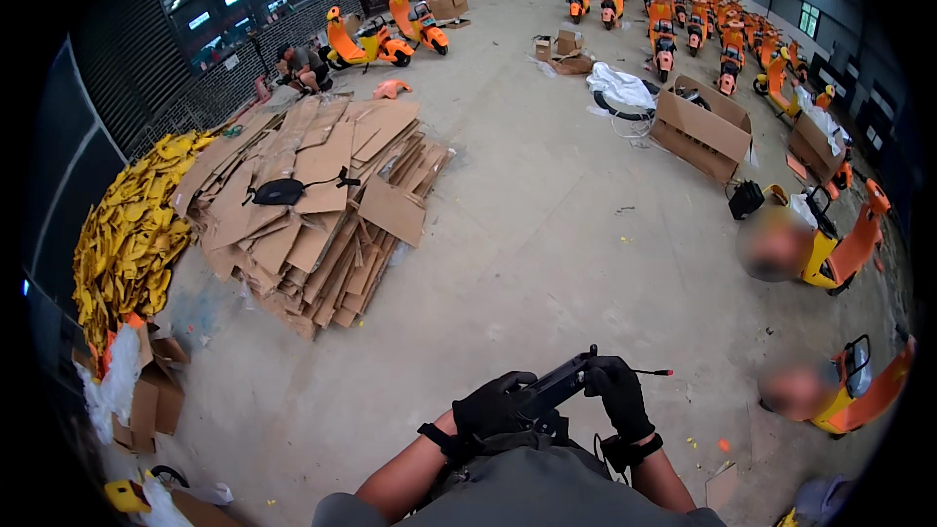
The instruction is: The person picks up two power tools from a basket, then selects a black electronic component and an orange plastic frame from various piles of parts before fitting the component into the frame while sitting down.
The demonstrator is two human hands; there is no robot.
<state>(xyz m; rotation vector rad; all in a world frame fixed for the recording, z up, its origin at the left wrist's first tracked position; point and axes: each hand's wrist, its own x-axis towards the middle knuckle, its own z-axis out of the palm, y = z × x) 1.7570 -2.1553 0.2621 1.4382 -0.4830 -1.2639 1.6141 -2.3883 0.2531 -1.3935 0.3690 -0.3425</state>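
Close to my body I hold a long, black, flat-sided device [558, 385], tilted up toward the right. I cannot make out its exact kind. My left hand [490, 407], in a black glove, is closed around its lower left end. My right hand [622, 394], gloved as well, has its fingers closed on the upper right end. A thin black cable with a red tip [669, 372] sticks out to the right beyond my right hand. Straps circle both wrists, and another thin cable hangs by the right wrist.
Flattened cardboard [322, 224] is piled at left, a black pouch [279, 192] on top. Beyond lies a heap of yellow parts [137, 224]. Orange-yellow scooters [847, 244] stand at right and in rows behind. An open carton [701, 127] sits right; a person [305, 68] crouches far left.
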